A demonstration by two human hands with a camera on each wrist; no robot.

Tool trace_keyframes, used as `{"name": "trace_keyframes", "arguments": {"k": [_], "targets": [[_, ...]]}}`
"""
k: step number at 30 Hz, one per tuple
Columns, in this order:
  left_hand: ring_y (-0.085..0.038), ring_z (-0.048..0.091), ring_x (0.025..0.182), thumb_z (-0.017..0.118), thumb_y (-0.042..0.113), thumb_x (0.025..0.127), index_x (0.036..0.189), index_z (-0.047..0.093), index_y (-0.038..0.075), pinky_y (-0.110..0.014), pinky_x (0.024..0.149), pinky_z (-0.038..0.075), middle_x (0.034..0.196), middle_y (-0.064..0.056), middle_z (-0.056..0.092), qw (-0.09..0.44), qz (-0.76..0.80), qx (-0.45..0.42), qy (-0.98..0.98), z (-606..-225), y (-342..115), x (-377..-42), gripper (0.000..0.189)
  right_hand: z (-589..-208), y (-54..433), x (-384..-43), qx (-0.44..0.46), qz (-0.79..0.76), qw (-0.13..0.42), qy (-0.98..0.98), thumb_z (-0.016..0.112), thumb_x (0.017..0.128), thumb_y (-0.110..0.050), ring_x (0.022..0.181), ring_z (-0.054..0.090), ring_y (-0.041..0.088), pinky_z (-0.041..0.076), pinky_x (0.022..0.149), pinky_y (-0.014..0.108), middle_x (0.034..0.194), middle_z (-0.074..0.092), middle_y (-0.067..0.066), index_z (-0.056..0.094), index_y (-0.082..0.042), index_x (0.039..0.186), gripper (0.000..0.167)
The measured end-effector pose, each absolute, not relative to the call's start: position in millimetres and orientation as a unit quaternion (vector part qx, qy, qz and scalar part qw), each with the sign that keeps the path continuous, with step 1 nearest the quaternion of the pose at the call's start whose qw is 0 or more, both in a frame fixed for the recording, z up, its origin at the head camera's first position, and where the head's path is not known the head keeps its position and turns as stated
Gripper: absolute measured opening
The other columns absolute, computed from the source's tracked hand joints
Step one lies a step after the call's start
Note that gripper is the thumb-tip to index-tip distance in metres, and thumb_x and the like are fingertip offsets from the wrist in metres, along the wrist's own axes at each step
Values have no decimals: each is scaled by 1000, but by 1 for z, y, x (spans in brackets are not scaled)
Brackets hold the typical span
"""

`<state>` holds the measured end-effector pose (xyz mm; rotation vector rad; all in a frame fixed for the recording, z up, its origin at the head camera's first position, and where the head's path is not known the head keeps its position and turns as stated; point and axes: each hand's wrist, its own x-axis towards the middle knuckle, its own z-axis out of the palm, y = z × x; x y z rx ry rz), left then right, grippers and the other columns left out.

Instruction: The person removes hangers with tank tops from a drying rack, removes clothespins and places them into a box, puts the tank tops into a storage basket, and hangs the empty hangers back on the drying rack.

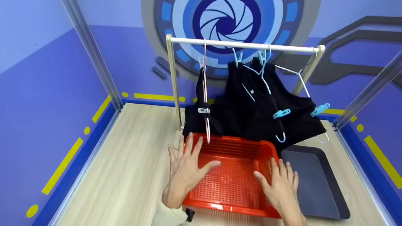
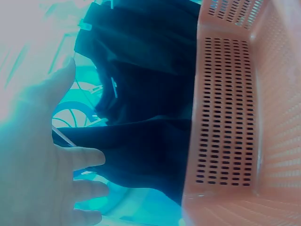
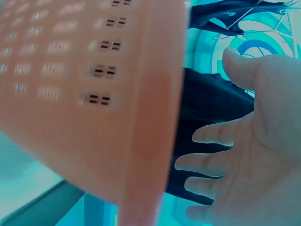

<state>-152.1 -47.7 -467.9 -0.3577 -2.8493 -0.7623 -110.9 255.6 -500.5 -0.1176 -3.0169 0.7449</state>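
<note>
A red plastic basket (image 1: pixel 230 175) with slotted walls lies in front of a small clothes rack, its inner floor showing. My left hand (image 1: pixel 185 169) spreads its fingers over the basket's left side, thumb pointing inward. Over the right side is my right hand (image 1: pixel 281 185), fingers extended and thumb apart. Neither hand grips anything. In the left wrist view, the left hand (image 2: pixel 42 141) appears beside black cloth (image 2: pixel 141 89), apart from the basket wall (image 2: pixel 225 113). The right wrist view shows the right hand (image 3: pixel 263 136) with its palm turned to the basket's outer rim (image 3: pixel 155 103).
Black garments (image 1: pixel 251 116) hang from the rack's white bar (image 1: pixel 226 43) on a pink hanger (image 1: pixel 205 94), a light blue hanger (image 1: pixel 267 84) and a white hanger (image 1: pixel 304 83), with several clips. A dark grey tray (image 1: pixel 314 182) lies right of the basket. Blue walls enclose the wooden tabletop (image 1: pixel 125 163).
</note>
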Motion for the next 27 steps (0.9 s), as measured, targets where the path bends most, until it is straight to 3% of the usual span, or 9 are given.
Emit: {"name": "trace_keyframes", "arguments": {"k": [8,15,22,27], "targets": [[-39,10,161,53,79,94,166,38,16,-75,120,-1,173,-14,23,96,-278,-124,-948,-455,-47,-154,98,-501,269,-112,-46,239,16,-970,52,107,-61,154,6,58,-2,120,73,164,20,41,26,13,161,95],[-38,17,160,54,74,97,163,42,10,-72,122,1,171,-15,30,103,-311,-118,-937,-449,-47,-153,93,-499,285,-118,-51,239,15,-970,52,109,-56,151,17,59,12,121,71,160,27,44,27,18,157,92],[-37,21,159,53,72,99,162,45,9,-71,122,2,170,-15,33,102,-311,-120,-937,-445,-47,-152,89,-501,303,-127,-58,233,-12,-971,47,109,-60,148,20,63,18,117,75,157,26,47,27,21,155,96],[-37,24,158,53,68,102,159,48,7,-72,122,4,168,-16,36,108,-321,-125,-933,-444,-48,-151,84,-511,313,-131,-46,225,-2,-973,46,110,-58,141,33,63,29,111,75,153,35,46,35,19,153,89]]}}
